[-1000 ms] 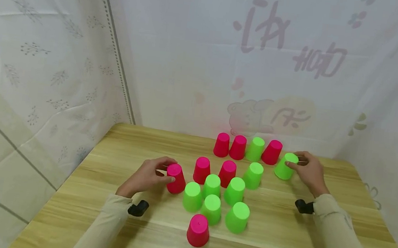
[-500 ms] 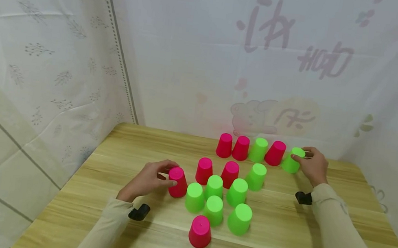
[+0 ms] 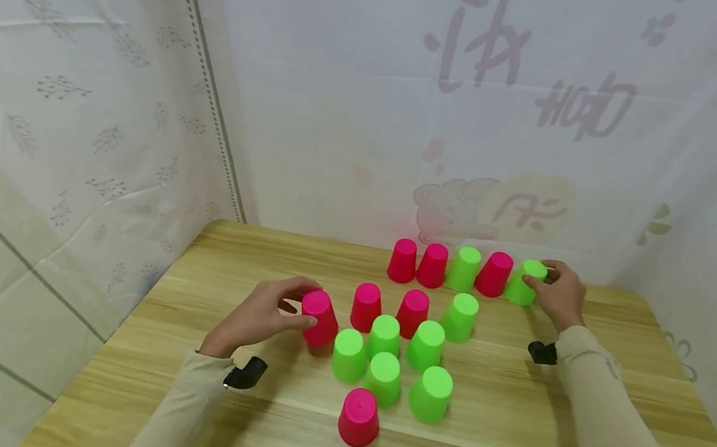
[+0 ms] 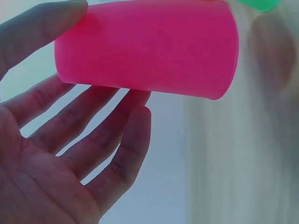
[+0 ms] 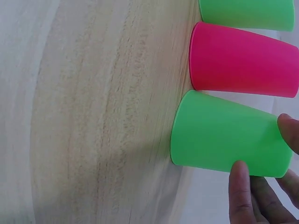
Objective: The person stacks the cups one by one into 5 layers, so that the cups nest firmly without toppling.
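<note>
While your left hand (image 3: 260, 313) pinches a tilted pink cup (image 3: 322, 323), your right hand (image 3: 562, 297) pinches the green cup (image 3: 520, 289) ending the back row (image 3: 432, 266).

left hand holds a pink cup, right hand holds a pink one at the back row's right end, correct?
Not quite: the right hand holds a green cup there, as the right wrist view shows; the left hand does hold a pink cup.

A printed white cloth (image 3: 317, 116) hangs behind a wood-grained table (image 3: 490, 408).
</note>
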The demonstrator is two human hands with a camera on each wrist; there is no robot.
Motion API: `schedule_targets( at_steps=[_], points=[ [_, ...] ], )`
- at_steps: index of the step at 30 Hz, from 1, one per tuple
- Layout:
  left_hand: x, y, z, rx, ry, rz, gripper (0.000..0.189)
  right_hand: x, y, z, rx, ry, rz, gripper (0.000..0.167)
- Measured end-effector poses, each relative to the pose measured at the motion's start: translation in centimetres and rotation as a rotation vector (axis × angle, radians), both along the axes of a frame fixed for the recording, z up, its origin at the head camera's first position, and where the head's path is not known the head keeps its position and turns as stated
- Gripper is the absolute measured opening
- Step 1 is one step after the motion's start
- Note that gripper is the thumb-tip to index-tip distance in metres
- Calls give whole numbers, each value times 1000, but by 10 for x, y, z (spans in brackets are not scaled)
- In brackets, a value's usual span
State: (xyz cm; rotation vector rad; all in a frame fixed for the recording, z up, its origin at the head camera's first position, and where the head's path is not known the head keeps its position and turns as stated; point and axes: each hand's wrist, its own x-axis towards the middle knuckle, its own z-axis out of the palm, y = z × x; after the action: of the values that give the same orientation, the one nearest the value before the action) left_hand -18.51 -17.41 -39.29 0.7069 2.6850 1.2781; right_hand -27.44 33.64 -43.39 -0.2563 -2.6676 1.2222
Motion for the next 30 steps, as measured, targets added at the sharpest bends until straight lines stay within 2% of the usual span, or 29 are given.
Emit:
schedule_targets(
  at_steps=[6, 10, 16, 19, 23, 25, 30],
  points=[
    [-3, -2, 23, -11, 37, -2, 46, 2, -1, 1, -6, -12, 26, 69],
    [-8, 3, 35, -12, 45, -11, 48, 11, 1, 1, 19, -20, 40, 74],
    [-26, 11, 52, 15, 31, -39, 47, 34, 2, 9, 18, -28, 39, 77],
    [-35, 13, 58, 35, 28, -52, 45, 43, -2, 15, 67, -85, 57, 77],
    [-46, 19, 64, 37, 45, -65, 43, 57, -17, 20, 218, -162, 133, 76],
    [-52, 25, 65, 40, 48, -74, 42, 64, -24, 20, 275, -166, 161, 75],
    [-67, 47, 66, 49, 40, -94, 43, 83, -44, 19, 297, -137, 184, 66]
  ],
)
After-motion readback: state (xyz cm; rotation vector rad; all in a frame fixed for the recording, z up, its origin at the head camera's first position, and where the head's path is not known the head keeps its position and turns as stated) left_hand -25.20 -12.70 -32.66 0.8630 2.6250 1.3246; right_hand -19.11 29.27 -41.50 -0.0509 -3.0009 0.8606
